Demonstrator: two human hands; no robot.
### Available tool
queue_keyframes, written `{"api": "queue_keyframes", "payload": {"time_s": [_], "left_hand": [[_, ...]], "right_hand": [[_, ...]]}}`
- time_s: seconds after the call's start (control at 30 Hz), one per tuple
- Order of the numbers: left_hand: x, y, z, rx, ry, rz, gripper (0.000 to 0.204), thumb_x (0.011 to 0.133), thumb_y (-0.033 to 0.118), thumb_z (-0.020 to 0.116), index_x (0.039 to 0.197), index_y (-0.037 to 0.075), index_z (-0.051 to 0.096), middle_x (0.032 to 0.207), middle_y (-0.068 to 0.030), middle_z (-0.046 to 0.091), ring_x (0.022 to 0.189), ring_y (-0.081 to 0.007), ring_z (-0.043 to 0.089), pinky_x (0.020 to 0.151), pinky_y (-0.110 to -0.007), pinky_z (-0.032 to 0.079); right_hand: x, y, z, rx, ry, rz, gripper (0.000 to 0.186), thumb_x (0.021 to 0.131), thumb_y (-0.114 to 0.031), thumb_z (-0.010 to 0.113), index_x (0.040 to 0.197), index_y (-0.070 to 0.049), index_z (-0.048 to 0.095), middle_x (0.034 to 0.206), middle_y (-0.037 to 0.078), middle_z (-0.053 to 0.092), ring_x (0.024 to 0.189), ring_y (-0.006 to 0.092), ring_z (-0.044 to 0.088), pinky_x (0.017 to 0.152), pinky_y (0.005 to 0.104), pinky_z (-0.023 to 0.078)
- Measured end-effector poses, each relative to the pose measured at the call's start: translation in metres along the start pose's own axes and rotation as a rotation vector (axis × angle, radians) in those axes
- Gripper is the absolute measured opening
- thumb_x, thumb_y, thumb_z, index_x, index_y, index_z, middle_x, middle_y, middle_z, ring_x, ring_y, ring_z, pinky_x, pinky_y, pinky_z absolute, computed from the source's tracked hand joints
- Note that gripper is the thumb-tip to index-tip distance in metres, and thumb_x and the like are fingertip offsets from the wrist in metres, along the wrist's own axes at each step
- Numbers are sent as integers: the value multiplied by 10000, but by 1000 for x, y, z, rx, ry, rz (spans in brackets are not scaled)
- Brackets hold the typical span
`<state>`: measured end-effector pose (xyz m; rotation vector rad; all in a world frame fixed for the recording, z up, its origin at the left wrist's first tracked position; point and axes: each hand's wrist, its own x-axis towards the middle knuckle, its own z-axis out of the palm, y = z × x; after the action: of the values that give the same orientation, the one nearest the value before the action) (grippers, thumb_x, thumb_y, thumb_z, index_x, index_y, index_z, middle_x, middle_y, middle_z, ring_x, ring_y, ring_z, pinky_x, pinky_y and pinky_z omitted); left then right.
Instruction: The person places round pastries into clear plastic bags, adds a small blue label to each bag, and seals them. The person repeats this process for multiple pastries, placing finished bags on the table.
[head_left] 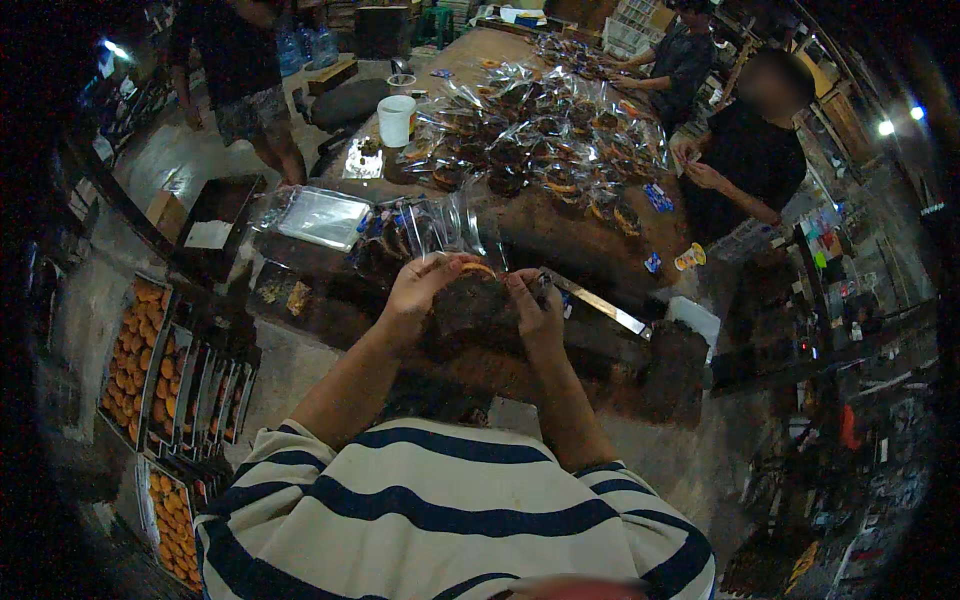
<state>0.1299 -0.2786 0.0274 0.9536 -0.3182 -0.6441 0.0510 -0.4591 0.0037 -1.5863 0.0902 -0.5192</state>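
Observation:
Between my hands, in front of my chest, is a clear plastic bag (pixel 457 228) with a brown-orange edged baked good (pixel 478 268) at its lower end. My left hand (pixel 415 295) pinches the bag's left side, thumb and fingers together. At the bag's right side my right hand (pixel 538 312) is closed, with its thumb and fingers at the edge. A small dark thing shows by the right fingers, too dim to name. Just beyond my left hand, more bagged baked goods lie at the table's near edge. A stack of flat clear bags (pixel 322 218) sits to their left.
Bagged dark-topped baked goods (pixel 540 130) cover much of the brown table (pixel 590 235). A white bucket (pixel 396 122) stands on its left. A long shiny metal strip (pixel 605 305) lies right of my hand. Trays of buns (pixel 137 355) rise at left. Several people stand around.

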Motion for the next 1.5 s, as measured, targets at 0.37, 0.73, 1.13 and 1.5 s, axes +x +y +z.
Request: {"api": "queue_keyframes", "payload": {"time_s": [0.37, 0.73, 1.13, 1.5], "left_hand": [[75, -29, 0, 438, -18, 308, 648, 864, 244, 647, 1402, 65, 334, 934, -34, 591, 767, -146, 564, 724, -271, 477], [70, -30, 3, 365, 121, 167, 670, 813, 40, 664, 1375, -34, 306, 954, -124, 666, 875, -175, 639, 795, -285, 503], [-9, -39, -16, 215, 254, 5, 602, 800, 30, 653, 1322, -12, 356, 874, -157, 639, 822, -188, 636, 741, -290, 503], [-6, -61, -23, 691, -14, 117, 640, 730, 120, 753, 1276, -23, 450, 892, -97, 654, 805, -157, 610, 782, -295, 476]], "right_hand": [[62, 18, -14, -393, -187, -375, 257, 843, -138, 657, 1058, 0, 626, 936, 73, 647, 833, 180, 617, 755, 276, 477], [78, 19, -20, 89, -294, 124, 187, 850, -98, 628, 1016, -13, 617, 940, 30, 617, 832, 118, 584, 744, 253, 464], [-3, 6, 25, 1, -135, 212, 260, 841, -218, 682, 945, 18, 648, 860, 58, 665, 772, 122, 606, 721, 257, 479], [-17, 44, -22, -524, -298, -39, 310, 802, -314, 715, 836, -12, 656, 769, 100, 642, 700, 213, 606, 646, 294, 459]]}}
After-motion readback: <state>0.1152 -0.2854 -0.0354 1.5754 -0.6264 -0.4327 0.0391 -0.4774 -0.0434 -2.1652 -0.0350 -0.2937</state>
